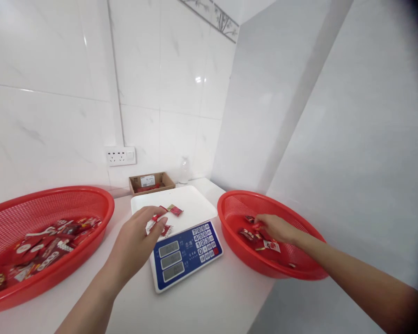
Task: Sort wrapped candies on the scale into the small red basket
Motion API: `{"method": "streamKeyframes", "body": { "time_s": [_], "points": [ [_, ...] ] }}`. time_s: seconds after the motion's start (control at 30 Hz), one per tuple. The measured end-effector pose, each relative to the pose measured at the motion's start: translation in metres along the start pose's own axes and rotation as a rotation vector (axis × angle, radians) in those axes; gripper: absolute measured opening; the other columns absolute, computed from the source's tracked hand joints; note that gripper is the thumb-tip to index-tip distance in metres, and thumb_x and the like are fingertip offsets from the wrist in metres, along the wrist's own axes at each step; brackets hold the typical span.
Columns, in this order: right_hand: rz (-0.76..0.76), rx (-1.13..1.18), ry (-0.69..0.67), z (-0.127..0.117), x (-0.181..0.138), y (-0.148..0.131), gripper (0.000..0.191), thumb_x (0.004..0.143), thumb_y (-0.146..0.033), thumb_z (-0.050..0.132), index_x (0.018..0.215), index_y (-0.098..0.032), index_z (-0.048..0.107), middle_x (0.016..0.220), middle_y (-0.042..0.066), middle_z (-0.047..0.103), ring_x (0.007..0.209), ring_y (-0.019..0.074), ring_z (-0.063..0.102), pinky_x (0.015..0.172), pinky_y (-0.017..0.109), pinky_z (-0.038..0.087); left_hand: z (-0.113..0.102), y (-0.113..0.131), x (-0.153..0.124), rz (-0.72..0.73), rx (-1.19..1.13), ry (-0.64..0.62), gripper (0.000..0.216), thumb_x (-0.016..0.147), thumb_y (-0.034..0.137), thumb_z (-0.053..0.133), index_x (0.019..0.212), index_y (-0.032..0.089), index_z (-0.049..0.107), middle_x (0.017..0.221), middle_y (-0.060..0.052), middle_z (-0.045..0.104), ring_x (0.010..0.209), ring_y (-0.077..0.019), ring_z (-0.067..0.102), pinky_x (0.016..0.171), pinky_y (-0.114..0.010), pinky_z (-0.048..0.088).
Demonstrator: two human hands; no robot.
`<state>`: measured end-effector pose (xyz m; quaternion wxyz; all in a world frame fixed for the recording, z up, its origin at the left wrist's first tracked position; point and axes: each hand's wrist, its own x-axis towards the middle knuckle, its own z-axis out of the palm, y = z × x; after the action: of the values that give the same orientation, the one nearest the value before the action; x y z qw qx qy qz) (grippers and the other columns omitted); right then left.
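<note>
A white and blue digital scale (186, 253) sits in the middle of the white counter, with a few small red snack packets (176, 210) on its tray. My left hand (137, 239) hovers over the tray's near left part, fingers spread and open, fingertips close to a red packet (165, 229). My right hand (273, 227) reaches into the red mesh basket (237, 204) on the right, fingers closed around a red packet among a few others (271, 246).
A larger red mesh basket (90, 197) with several red packets stands at the left. A small cardboard box (151, 182) and a clear bottle (184, 170) stand by the tiled back wall, under a wall socket (120, 156). A white wall closes the right side.
</note>
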<state>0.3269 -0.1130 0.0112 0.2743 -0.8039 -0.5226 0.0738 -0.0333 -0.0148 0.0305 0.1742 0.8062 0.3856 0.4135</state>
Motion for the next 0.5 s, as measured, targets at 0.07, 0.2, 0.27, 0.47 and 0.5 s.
{"method": "streamKeyframes", "body": {
  "time_s": [0.07,0.2,0.27,0.47,0.5],
  "points": [
    [0.0,0.076,-0.043,-0.01,0.009,-0.01,0.015,0.083,-0.027,0.048,0.076,-0.019,0.059,0.056,-0.003,0.058,0.052,0.0151,0.058,0.054,0.029,0.046,0.001,0.001,0.0,-0.041,-0.071,-0.036,0.021,0.083,0.038,0.048,0.094,0.025,0.06,0.097,-0.002,0.065,0.081,-0.0195,0.061,0.062,-0.027,0.048],
    [-0.055,0.256,-0.139,-0.017,0.009,-0.05,0.016,0.083,-0.028,0.045,0.09,-0.019,0.055,0.067,-0.002,0.062,0.061,0.0137,0.061,0.059,0.027,0.048,0.009,0.006,-0.003,-0.09,-0.259,-0.134,0.02,0.082,0.036,0.05,0.094,0.024,0.06,0.099,-0.004,0.065,0.089,-0.0208,0.061,0.074,-0.033,0.049],
    [-0.114,0.427,-0.237,-0.011,0.001,-0.079,0.019,0.081,-0.033,0.05,0.092,-0.019,0.057,0.075,0.0,0.064,0.067,0.0131,0.061,0.064,0.025,0.048,0.016,0.01,-0.006,-0.1,-0.438,-0.218,0.022,0.082,0.035,0.051,0.099,0.023,0.058,0.104,-0.006,0.063,0.095,-0.0207,0.059,0.08,-0.035,0.049],
    [-0.229,0.663,-0.689,0.025,-0.023,-0.151,0.02,0.075,-0.034,0.061,0.085,-0.017,0.059,0.071,-0.001,0.063,0.066,0.0116,0.059,0.061,0.023,0.046,0.04,0.017,-0.015,-0.145,-0.619,-0.272,0.04,0.077,0.031,0.059,0.116,0.023,0.054,0.102,-0.008,0.061,0.084,-0.0178,0.059,0.066,-0.028,0.049],
    [-0.235,0.675,-0.724,0.031,-0.023,-0.157,0.021,0.075,-0.035,0.061,0.085,-0.017,0.059,0.071,-0.001,0.063,0.066,0.0119,0.059,0.061,0.024,0.047,0.042,0.016,-0.015,-0.13,-0.592,-0.233,0.033,0.078,0.03,0.058,0.109,0.023,0.058,0.096,-0.007,0.063,0.082,-0.0172,0.058,0.066,-0.028,0.048]
  ]
}}
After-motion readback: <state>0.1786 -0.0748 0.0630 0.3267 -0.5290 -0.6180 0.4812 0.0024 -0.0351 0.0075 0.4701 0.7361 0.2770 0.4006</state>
